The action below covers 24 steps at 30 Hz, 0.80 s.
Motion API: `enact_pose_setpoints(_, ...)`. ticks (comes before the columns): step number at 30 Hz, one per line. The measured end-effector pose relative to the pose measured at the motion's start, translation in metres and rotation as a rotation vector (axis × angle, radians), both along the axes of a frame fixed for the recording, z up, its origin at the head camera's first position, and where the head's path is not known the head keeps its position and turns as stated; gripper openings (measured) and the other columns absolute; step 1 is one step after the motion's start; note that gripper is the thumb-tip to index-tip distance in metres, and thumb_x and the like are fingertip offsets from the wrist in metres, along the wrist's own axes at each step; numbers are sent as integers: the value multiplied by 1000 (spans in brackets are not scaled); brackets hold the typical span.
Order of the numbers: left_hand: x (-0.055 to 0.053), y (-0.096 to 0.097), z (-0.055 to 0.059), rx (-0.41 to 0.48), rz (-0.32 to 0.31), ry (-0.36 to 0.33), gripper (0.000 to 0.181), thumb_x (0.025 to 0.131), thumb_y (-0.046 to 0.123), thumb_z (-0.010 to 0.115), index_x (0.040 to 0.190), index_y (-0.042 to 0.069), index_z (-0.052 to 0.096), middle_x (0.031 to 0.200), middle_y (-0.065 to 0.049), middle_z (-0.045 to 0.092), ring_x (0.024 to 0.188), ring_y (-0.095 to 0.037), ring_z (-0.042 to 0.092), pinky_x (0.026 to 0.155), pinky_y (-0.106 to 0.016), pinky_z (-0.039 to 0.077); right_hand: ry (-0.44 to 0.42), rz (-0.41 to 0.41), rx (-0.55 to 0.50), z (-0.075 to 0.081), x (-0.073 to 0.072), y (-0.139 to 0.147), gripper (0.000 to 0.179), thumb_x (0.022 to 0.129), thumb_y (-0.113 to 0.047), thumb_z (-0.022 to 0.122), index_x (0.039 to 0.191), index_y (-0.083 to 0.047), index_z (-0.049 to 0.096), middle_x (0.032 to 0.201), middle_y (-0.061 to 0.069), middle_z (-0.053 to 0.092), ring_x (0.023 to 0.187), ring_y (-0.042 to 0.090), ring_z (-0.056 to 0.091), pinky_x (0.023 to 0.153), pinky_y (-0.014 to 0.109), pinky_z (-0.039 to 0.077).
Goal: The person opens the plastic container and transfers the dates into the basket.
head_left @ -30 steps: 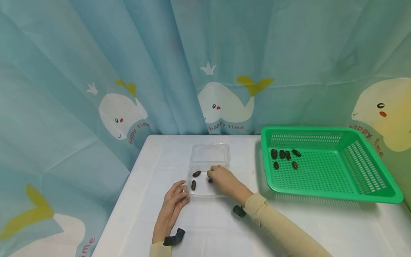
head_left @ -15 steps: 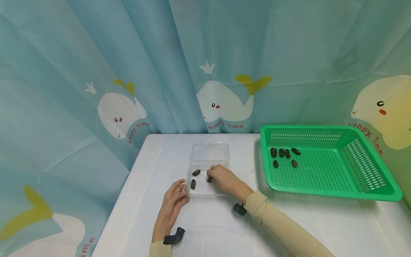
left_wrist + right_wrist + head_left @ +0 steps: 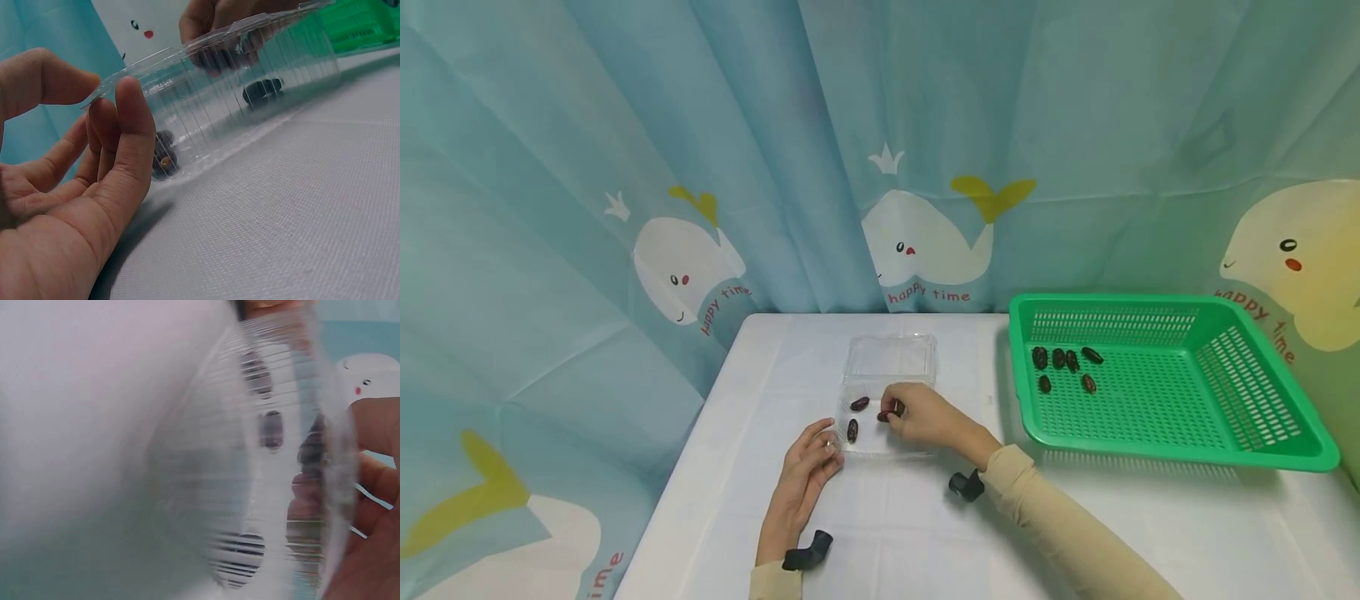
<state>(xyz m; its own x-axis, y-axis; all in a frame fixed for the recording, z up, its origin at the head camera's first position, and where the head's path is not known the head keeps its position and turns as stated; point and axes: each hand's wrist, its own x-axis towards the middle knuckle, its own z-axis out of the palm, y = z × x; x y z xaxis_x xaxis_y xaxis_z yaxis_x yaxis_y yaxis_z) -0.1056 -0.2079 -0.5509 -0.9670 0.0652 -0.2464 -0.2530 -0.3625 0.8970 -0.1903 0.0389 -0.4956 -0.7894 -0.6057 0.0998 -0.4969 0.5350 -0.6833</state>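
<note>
My left hand pinches the left rim of a clear plastic clamshell box between thumb and finger, as the left wrist view shows. The box stands with its lid folded back. My right hand is over the box and pinches a dark red-brown date between thumb and fingertips. One date lies near the box's left wall, with another date behind it. Through the ribbed wall in the right wrist view, a further dark date shows; my right hand hides it in the head view.
To the right, a green plastic basket holds several dates at its left end. A white cloth covers the table. A blue curtain with whale prints hangs right behind the table's back edge.
My right hand has shifted slightly and turned, so the date at its fingertips shows more, a little further left. My left hand stays on the box rim; the other dates have not moved.
</note>
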Motion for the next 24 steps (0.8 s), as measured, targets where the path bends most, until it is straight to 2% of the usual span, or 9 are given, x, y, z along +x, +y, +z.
enact_pose_setpoints(3,0,0,0,-3,-2,4,55,98,-3,56,151,2,40,114,-3,54,93,-12,57,83,-23,55,-84,-15,-102,2,-2,2,10,91,-5,66,96,-13,69,87,-1,68,78,7,58,70,23,50)
enact_pose_setpoints(5,0,0,0,0,-3,10,55,98,-4,55,150,1,39,113,-3,54,92,-12,57,82,-23,54,-159,-16,-180,4,-4,4,11,91,-5,64,99,-9,70,92,2,69,83,7,60,75,24,52)
enact_pose_setpoints(10,0,1,1,2,-4,20,55,98,-5,55,150,0,39,111,-3,54,90,-11,57,81,-23,54,-453,-34,-400,10,-5,11,19,99,-8,57,114,-2,67,105,9,70,92,14,65,86,39,59)
enact_pose_setpoints(14,0,0,0,-4,1,11,55,98,-4,55,150,1,39,113,-4,54,92,-12,57,82,-23,55,-645,-59,-543,14,-4,17,26,104,-12,55,124,1,63,116,9,66,100,21,64,91,39,58)
enact_pose_setpoints(19,1,0,1,-8,5,4,55,98,-3,56,150,2,40,115,-4,55,94,-12,58,83,-23,55,-794,-72,-671,18,-4,23,29,104,-13,53,129,1,60,116,6,61,98,17,61,88,30,57)
enact_pose_setpoints(24,2,0,1,2,7,5,56,97,-4,57,150,1,40,115,-4,55,93,-12,58,82,-22,55,-909,-93,-797,25,-3,33,22,104,-9,53,124,-5,62,111,5,60,92,15,62,83,25,58)
